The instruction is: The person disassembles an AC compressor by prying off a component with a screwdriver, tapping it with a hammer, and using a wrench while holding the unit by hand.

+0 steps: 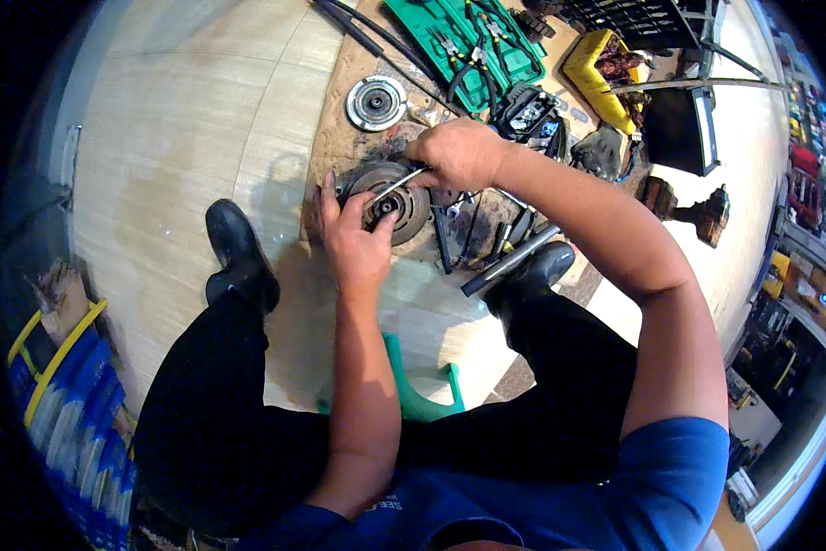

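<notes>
A dark round metal pulley [407, 219] lies on a grimy cardboard sheet [335, 138]. My left hand [356, 230] rests on it, fingers curled over the near side and around a thin metal bar [395, 187] that slants across its face, thumb beside the centre hub. My right hand [459, 151] is closed on the upper end of that bar, just above the pulley's right side. A silver ringed disc [376, 104] lies beyond my hands. Wrenches [454, 208], dark rods and a long metal tube [509, 262] lie to the right of the pulley.
A green tool case with pliers [514, 60], black hoses [358, 32], a yellow container [583, 69], a black glove [599, 151] and drills [707, 216] surround the cardboard. A green stool [418, 399] is beneath me, blue stacked objects [73, 432] at left, crowded shelving [803, 174] at right.
</notes>
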